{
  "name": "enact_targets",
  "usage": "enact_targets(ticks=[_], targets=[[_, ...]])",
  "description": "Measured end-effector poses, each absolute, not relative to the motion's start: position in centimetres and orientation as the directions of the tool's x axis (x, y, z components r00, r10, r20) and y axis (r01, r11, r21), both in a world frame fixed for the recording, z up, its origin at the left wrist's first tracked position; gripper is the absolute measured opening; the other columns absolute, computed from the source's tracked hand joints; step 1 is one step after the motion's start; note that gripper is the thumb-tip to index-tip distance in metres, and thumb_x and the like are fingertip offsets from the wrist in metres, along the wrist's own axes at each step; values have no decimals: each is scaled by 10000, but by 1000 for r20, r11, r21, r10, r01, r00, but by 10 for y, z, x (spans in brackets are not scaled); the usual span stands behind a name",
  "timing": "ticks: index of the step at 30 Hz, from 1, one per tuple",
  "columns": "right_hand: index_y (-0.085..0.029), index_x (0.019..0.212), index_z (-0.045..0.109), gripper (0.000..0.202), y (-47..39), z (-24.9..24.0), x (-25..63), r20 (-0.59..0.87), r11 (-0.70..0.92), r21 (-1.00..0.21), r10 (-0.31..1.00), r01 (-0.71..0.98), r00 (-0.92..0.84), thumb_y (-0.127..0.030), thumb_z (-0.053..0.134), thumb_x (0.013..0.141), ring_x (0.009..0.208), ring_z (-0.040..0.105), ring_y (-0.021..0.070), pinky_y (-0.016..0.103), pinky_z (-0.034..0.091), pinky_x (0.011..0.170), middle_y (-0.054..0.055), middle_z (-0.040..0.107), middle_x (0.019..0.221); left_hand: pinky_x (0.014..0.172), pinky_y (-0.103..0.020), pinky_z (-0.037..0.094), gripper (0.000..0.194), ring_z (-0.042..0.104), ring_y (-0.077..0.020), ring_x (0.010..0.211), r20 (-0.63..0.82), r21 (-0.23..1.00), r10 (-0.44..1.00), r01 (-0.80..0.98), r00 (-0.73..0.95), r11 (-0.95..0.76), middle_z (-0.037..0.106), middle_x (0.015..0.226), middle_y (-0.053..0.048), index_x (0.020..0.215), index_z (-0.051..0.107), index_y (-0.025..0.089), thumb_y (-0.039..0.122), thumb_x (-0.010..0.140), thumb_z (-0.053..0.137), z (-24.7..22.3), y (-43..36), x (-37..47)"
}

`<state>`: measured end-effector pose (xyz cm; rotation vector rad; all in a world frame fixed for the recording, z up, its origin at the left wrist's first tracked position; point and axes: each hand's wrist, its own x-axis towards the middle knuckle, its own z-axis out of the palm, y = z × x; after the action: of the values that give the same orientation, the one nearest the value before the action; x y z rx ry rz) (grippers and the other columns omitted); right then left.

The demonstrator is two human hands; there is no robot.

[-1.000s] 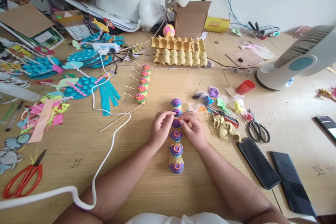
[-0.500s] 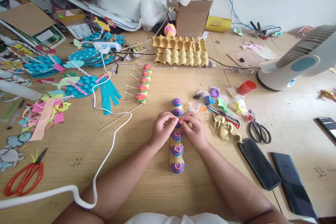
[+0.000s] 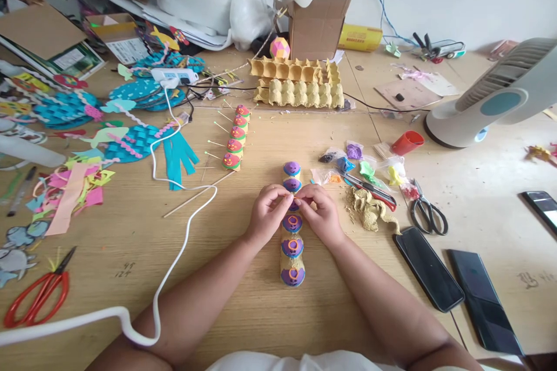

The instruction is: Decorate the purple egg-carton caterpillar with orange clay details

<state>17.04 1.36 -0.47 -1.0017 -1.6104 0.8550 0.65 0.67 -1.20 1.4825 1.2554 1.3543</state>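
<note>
Purple egg-carton caterpillar (image 3: 292, 232) lies mid-table (image 3: 261, 313); your left hand (image 3: 266, 215) and right hand (image 3: 321, 214) pinch together on a tiny orange piece (image 3: 297, 199), which could slip if either grip loosens.

You have bare wood to pass on either side of the purple caterpillar (image 3: 292, 226), but the white cable (image 3: 174, 255) loops across the left and phones (image 3: 429, 269) (plus scissors (image 3: 429, 214)) crowd the right.
</note>
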Motion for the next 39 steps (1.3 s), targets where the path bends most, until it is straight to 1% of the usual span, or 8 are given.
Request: enact_targets(ticks=[7, 13, 17, 20, 23, 30, 34, 39], targets=[[-242, 889, 726, 205, 14, -5, 171, 394, 416, -888, 908, 197, -141, -404, 651, 989, 839, 652, 205, 372, 553, 773, 59, 709, 880, 785, -324, 503, 330, 623, -198, 879, 243, 959, 969, 160, -50, -233, 654, 871, -46, 766, 658, 217, 474, 972, 635, -10, 7, 7], [-239, 860, 708, 234, 14, -6, 172, 402, 423, -885, 905, 197, -137, -380, 607, 1018, 854, 668, 209, 385, 545, 816, 55, 715, 868, 917, -356, 517, 408, 653, -207, 932, 238, 966, 970, 114, -41, -232, 696, 899, -49, 825, 702, 220, 523, 1030, 520, -11, 6, 5], [-237, 832, 695, 273, 14, -5, 172, 377, 396, -898, 918, 192, -126, -410, 597, 1020, 835, 662, 208, 389, 542, 820, 53, 704, 846, 890, -352, 527, 347, 659, -215, 951, 209, 969, 977, 145, -37, -202, 715, 950, -56, 899, 721, 222, 515, 1004, 568, -11, 4, 4], [-233, 820, 692, 286, 14, -5, 171, 368, 385, -907, 922, 170, -122, -420, 601, 1018, 831, 661, 207, 387, 538, 822, 53, 697, 840, 849, -333, 523, 231, 656, -212, 954, 206, 964, 978, 177, -18, -200, 719, 990, -64, 960, 715, 218, 445, 946, 676, -11, 3, 5], [-230, 814, 693, 298, 14, -5, 172, 367, 381, -912, 924, 154, -112, -420, 597, 1022, 833, 662, 205, 382, 532, 823, 54, 701, 846, 856, -326, 519, 206, 659, -205, 956, 201, 956, 979, 220, -7, -195, 731, 1020, -67, 1019, 706, 218, 364, 884, 757, -13, 1, 8], [-221, 796, 687, 311, 15, -6, 172, 355, 364, -918, 931, 154, -86, -422, 607, 1019, 829, 651, 191, 360, 522, 819, 43, 692, 828, 829, -310, 508, 135, 655, -187, 901, 232, 935, 973, 278, -13, -219, 734, 950, -53, 969, 727, 215, 328, 897, 745, -13, 0, 7], [-224, 792, 690, 313, 15, -6, 172, 368, 379, -914, 925, 143, -95, -420, 605, 1021, 811, 653, 191, 361, 524, 804, 41, 694, 813, 845, -306, 511, 159, 659, -190, 920, 219, 953, 976, 216, 0, -214, 737, 972, -59, 1013, 741, 217, 348, 928, 710, -11, -2, 4], [-227, 801, 704, 309, 16, -6, 171, 374, 386, -911, 921, 146, -104, -407, 596, 1028, 816, 662, 193, 366, 533, 815, 45, 707, 821, 873, -304, 552, 293, 708, -192, 938, 155, 988, 988, -3, 2, -155, 767, 988, -63, 1045, 747, 209, 460, 1000, 603, -11, -3, 4]])
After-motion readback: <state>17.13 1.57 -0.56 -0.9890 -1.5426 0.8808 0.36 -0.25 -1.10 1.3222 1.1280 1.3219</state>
